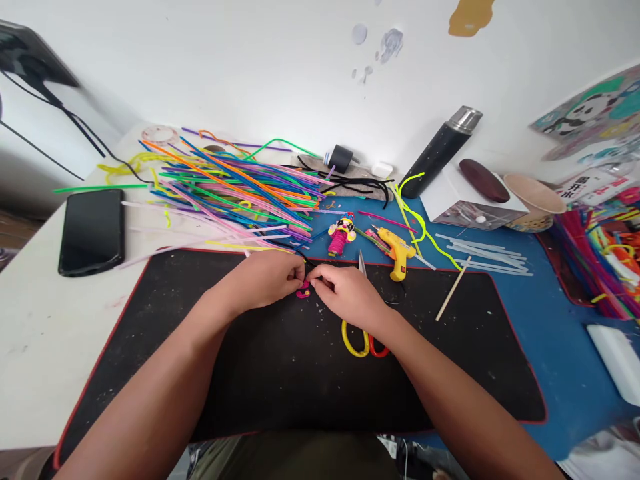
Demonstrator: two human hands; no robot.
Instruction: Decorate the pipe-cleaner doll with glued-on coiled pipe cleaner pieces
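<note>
Over the black mat [310, 387], my left hand [270, 279] and my right hand [347, 297] meet with fingers pinched. Between the fingertips is a small curled magenta pipe-cleaner piece [303, 293] with a yellow spot. A black strand shows just behind the fingertips; whether either hand grips it I cannot tell. A little figure [340, 237] with a magenta wound body and yellow head lies just beyond my right hand. Scissors [354, 343] with yellow and red handles lie partly hidden beneath my right wrist.
Many coloured pipe cleaners [235, 187] lie behind my left hand. To the right are a yellow glue gun [397, 252], glue sticks [493, 257] and a wooden stick [453, 289]. A black phone [93, 231] lies left; a thermos [440, 153] stands by the wall.
</note>
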